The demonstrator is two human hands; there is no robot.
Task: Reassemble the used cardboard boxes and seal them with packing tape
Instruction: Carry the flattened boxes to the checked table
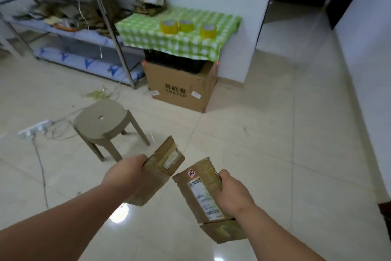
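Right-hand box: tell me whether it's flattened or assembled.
Flattened: the box looks thin and flat in the right hand, flap hanging loose.

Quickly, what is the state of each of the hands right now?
Left hand: closed, holding a flattened box.
Right hand: closed, holding a labelled box.

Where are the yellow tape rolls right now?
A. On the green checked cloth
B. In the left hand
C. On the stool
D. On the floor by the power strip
A: three tape rolls stand on the green checked cloth, while the left hand and right hand each hold a flattened box.
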